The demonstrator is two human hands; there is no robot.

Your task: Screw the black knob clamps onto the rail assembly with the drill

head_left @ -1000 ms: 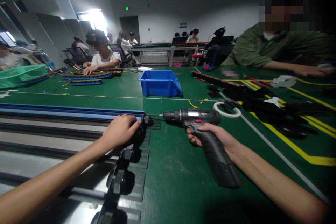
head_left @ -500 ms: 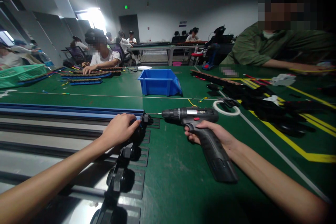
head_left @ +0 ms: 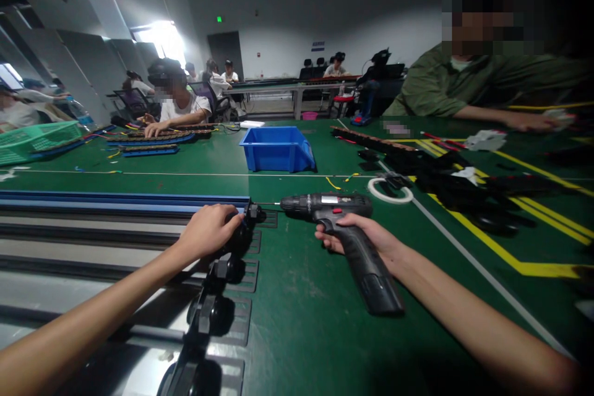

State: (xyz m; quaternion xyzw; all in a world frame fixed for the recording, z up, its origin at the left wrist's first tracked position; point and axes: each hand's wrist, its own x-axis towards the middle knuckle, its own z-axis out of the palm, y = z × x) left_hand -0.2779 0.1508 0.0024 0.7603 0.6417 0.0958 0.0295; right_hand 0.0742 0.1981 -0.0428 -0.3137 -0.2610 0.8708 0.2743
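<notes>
My right hand is wrapped around the grip of a black cordless drill, which points left. Its thin bit reaches to the black fitting at the end of the blue rail; whether the tip sits in a screw is too small to tell. Closed over the rail's end, beside that fitting, is my left hand, its fingertips partly hidden. The blue rail forms the far side of a long panel with metal strips. Several black knobs line the panel's right end.
A blue bin stands beyond the drill. White tape roll, black parts and wires lie to the right. A green basket is at far left. Co-workers sit across the table; one in a green sleeve reaches over at right.
The drill has shifted slightly left, toward the fitting, and its handle base has come up a little. My left hand keeps its place on the rail's end. The camera view has moved slightly.
</notes>
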